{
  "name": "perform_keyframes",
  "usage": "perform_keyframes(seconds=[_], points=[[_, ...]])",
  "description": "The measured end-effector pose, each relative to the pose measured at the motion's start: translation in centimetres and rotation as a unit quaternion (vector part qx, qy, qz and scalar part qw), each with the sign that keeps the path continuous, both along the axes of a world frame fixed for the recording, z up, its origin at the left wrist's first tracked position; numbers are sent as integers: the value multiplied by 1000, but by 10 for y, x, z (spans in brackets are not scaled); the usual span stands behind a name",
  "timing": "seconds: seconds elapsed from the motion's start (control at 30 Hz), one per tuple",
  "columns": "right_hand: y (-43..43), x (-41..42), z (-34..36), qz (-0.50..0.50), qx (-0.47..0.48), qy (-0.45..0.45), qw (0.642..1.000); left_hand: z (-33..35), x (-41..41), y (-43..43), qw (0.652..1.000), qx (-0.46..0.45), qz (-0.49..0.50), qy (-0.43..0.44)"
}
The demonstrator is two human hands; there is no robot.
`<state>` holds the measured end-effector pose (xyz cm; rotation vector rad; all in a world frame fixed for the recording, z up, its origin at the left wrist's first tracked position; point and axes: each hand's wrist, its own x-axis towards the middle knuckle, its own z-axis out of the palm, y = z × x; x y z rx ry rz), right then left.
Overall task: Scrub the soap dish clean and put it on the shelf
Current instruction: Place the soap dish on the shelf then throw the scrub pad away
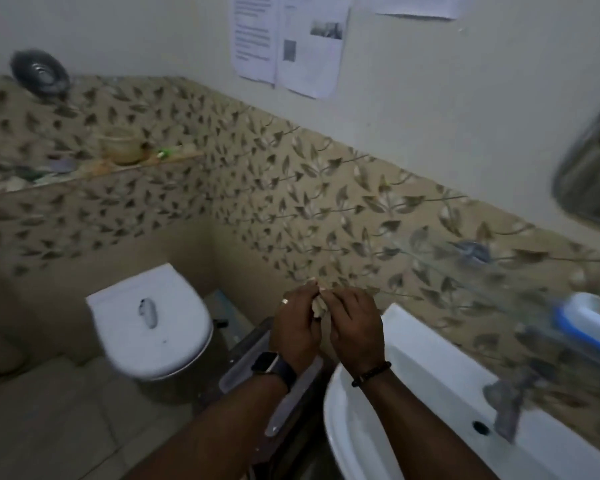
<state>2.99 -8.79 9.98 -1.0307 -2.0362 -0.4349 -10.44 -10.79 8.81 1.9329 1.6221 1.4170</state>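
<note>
My left hand (297, 327) and my right hand (355, 323) meet in front of me, left of the white sink (413, 344). Both pinch a small pale, crumpled piece (317, 306) between their fingertips; I cannot tell what it is. A white and blue soap dish (584, 320) rests on a glass shelf (520, 289) above the sink at the right, blurred. A tiled shelf (94, 173) runs along the left wall.
A white toilet (149, 320) with its lid down stands at the left. The tap (508, 403) sits on the sink's far side. A mirror edge (589, 168) shows at the right. Papers (288, 39) hang on the wall. A cup (120, 145) and small items lie on the tiled shelf.
</note>
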Motion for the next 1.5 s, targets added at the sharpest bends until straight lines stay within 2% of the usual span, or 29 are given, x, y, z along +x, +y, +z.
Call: perform_keyframes(seconds=[0.13,0.27,0.4,0.5,0.6,0.73,0.87,0.93,1.07,1.2,1.27,1.43,1.5], points=[[21,-44,-39,36,-75,-16,996,-43,-60,16,997,-65,40,34],[45,-72,-86,44,-197,-23,979,-91,-105,34,993,-87,52,54],[70,-86,-134,-16,-362,-24,932,-126,-124,48,985,-170,6,-10],[85,-89,-166,-45,-441,-22,896,-153,-129,69,962,-272,-3,-12],[102,-93,-191,-92,-466,-30,880,-183,-129,95,940,-342,-15,-17],[130,-97,-222,-142,-518,-17,843,-215,-127,128,926,-375,-33,-30],[152,-94,-259,-186,-557,-73,806,-260,-129,134,915,-388,-25,106],[152,-97,-275,-174,-562,-123,800,-279,-127,122,913,-389,-48,113],[137,-106,-307,-78,-626,-206,748,-309,-121,103,894,-402,-121,159],[136,-111,-326,-74,-656,-239,712,-322,-115,107,877,-395,-170,213],[136,-115,-333,-77,-662,-232,708,-328,-117,111,877,-386,-177,227],[127,-118,-349,-62,-640,-199,739,-346,-123,115,862,-395,-183,258],[128,-116,-351,-53,-645,-209,733,-350,-123,115,857,-408,-190,252]])
